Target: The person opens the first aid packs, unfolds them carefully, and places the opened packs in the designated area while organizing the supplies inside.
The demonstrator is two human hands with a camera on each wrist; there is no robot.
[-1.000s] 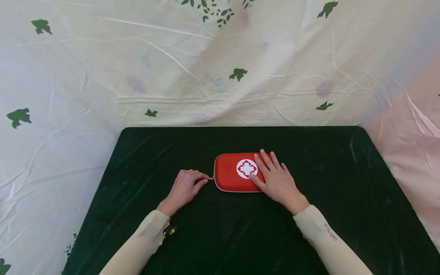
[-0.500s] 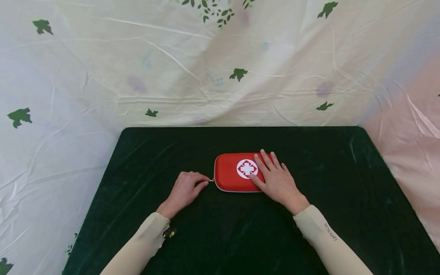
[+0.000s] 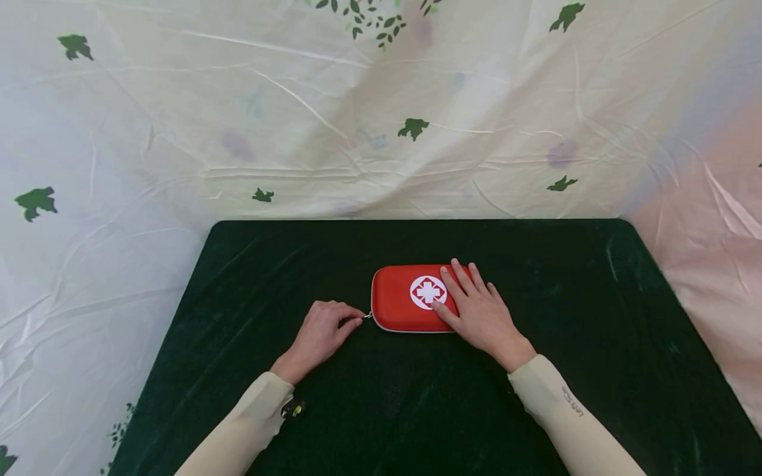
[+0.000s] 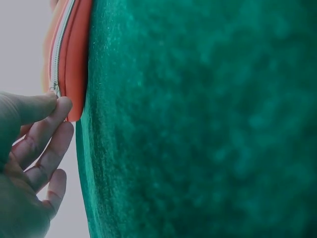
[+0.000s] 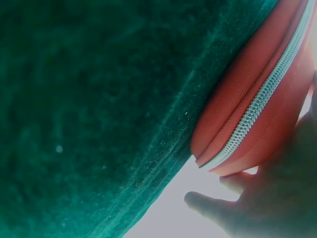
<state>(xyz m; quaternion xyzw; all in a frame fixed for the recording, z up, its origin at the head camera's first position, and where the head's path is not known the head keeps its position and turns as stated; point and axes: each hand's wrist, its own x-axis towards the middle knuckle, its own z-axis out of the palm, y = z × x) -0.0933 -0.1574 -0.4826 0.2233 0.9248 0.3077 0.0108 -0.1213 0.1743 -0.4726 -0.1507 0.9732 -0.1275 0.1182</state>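
Observation:
A red zippered first-aid case [image 3: 393, 301] with a white cross emblem lies flat on the dark green cloth. My left hand [image 3: 318, 334] is at its left end, thumb and forefinger pinching the small metal zipper pull [image 3: 368, 315]. In the left wrist view the thumb and finger meet at the slider, and the pale zipper [image 4: 60, 47] runs along the case's side. My right hand [image 3: 485, 317] rests spread over the right part of the lid, covering that end. From the right wrist, the zipper teeth [image 5: 252, 111] along the near side are meshed together.
Green velvet cloth [image 3: 381, 410] covers the table. Behind it and at the sides hangs a pale curtain [image 3: 333, 86] printed with green birds and leaves. A small dark round object [image 3: 293, 408] sits at my left cuff.
The left hand has shifted slightly toward me, drawing the zipper pull around the case's left end. The right hand and the case have stayed in place.

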